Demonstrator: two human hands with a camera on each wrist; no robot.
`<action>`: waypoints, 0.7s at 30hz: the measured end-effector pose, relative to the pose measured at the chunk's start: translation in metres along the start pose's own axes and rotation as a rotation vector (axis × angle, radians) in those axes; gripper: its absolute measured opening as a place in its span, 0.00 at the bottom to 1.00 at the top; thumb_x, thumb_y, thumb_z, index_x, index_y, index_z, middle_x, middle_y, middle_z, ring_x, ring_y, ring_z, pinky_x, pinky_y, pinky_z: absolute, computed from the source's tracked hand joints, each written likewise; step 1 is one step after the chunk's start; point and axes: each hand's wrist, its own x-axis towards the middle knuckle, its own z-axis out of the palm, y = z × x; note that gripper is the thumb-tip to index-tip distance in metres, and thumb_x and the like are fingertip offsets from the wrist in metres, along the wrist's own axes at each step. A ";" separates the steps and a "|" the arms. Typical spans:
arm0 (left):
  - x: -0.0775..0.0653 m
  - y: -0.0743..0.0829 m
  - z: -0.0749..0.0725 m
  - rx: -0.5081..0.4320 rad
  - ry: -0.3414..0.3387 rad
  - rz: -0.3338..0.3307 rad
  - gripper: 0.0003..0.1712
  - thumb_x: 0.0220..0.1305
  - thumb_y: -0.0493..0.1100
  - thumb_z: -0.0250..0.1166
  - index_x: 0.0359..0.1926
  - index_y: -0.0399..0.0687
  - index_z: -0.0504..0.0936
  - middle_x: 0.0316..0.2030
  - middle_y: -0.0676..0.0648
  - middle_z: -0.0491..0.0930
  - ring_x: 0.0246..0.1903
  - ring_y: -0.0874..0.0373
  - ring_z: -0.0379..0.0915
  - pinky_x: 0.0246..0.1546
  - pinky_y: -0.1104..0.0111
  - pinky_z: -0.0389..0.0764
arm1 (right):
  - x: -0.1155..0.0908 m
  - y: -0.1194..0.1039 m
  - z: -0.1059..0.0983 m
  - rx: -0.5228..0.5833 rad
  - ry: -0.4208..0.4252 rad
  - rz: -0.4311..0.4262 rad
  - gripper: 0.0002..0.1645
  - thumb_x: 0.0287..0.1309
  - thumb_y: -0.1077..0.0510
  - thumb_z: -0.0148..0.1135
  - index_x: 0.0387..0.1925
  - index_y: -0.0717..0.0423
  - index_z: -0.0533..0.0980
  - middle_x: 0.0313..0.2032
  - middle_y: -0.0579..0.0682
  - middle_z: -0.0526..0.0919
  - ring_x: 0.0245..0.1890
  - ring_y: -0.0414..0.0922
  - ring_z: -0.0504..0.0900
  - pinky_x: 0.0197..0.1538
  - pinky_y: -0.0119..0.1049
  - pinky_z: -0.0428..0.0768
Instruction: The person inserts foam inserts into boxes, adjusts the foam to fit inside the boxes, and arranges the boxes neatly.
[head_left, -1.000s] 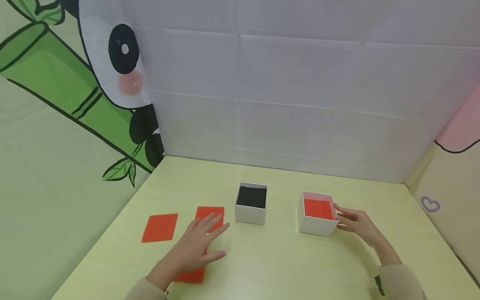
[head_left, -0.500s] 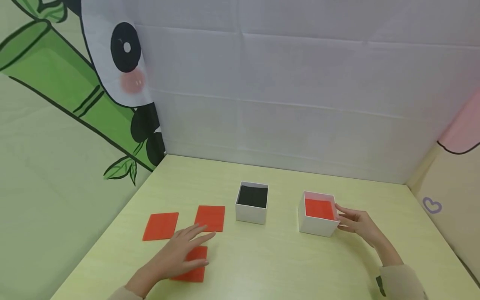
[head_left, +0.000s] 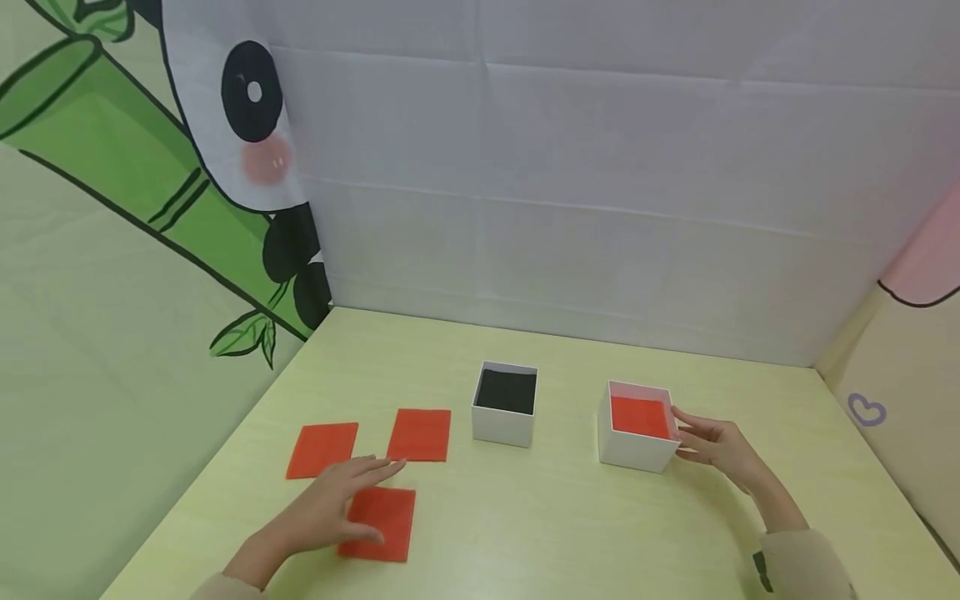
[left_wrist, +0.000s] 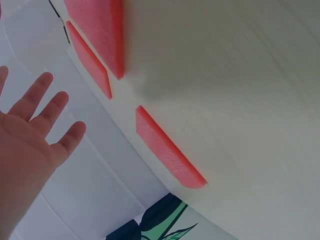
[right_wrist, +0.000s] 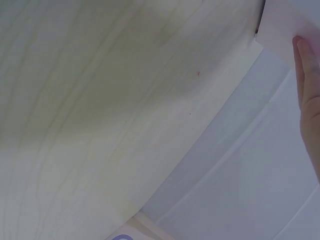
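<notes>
The left hand (head_left: pixel 322 510) had drawn back toward nine o'clock, its fingers apart, holding nothing, over the near square (head_left: pixel 392 521). Two more, the left square (head_left: pixel 321 450) and far square (head_left: pixel 420 435), lay at its eleven and one. The right hand (head_left: pixel 716 452) had straight fingers against the right box (head_left: pixel 636 455) at three o'clock, not clamped. Harder pressing might have skidded that box; a low left thumb could have nudged the near square askew.
</notes>
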 end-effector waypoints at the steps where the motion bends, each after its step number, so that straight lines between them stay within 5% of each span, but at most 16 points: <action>1: -0.001 -0.002 0.000 -0.011 -0.011 -0.004 0.46 0.40 0.62 0.69 0.63 0.63 0.63 0.56 0.51 0.67 0.57 0.45 0.58 0.49 0.43 0.60 | 0.000 0.000 0.000 0.002 0.001 -0.002 0.33 0.58 0.63 0.55 0.61 0.71 0.54 0.58 0.74 0.56 0.44 0.40 0.78 0.42 0.40 0.76; 9: -0.010 -0.016 -0.002 -0.055 -0.065 -0.018 0.50 0.37 0.60 0.71 0.64 0.61 0.62 0.56 0.51 0.68 0.57 0.43 0.58 0.49 0.42 0.58 | 0.000 0.000 -0.002 0.011 -0.009 0.001 0.34 0.58 0.62 0.55 0.60 0.72 0.53 0.58 0.75 0.54 0.43 0.35 0.77 0.42 0.40 0.75; 21: -0.010 -0.026 0.005 0.016 -0.092 -0.045 0.48 0.38 0.59 0.71 0.64 0.62 0.63 0.53 0.46 0.70 0.54 0.44 0.61 0.48 0.43 0.59 | 0.005 0.000 -0.008 -0.006 -0.022 0.001 0.33 0.58 0.62 0.55 0.60 0.72 0.53 0.58 0.75 0.55 0.42 0.35 0.78 0.42 0.40 0.76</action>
